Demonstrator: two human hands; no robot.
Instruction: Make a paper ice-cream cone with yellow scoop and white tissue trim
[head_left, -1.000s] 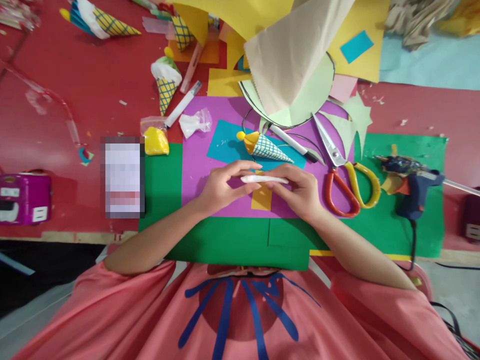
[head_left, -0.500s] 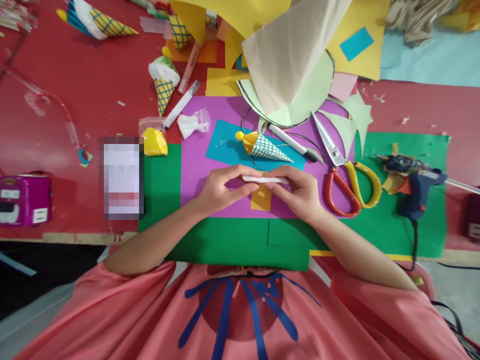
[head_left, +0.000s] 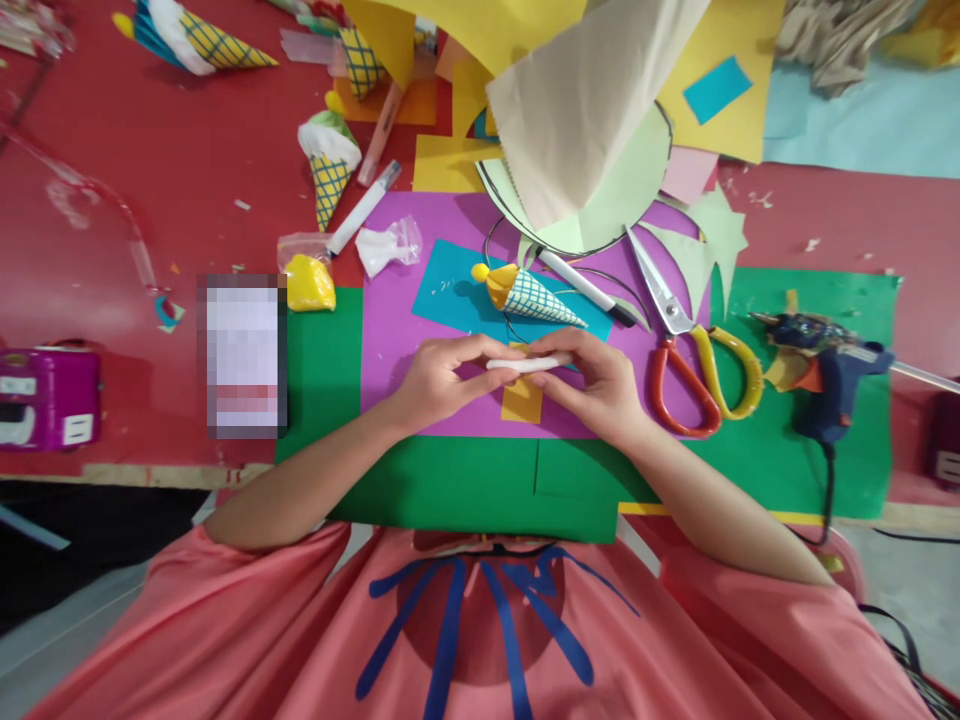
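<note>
Gripping white strip in fingers of left hand and right hand, right end now angled slightly farther (minor repositioning, apparently), just near of small checked cone, over purple sheet.

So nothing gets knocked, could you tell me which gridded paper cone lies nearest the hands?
The white paper cone with blue grid lines, on the blue rectangular paper; the other gridded cones are yellow.
</note>
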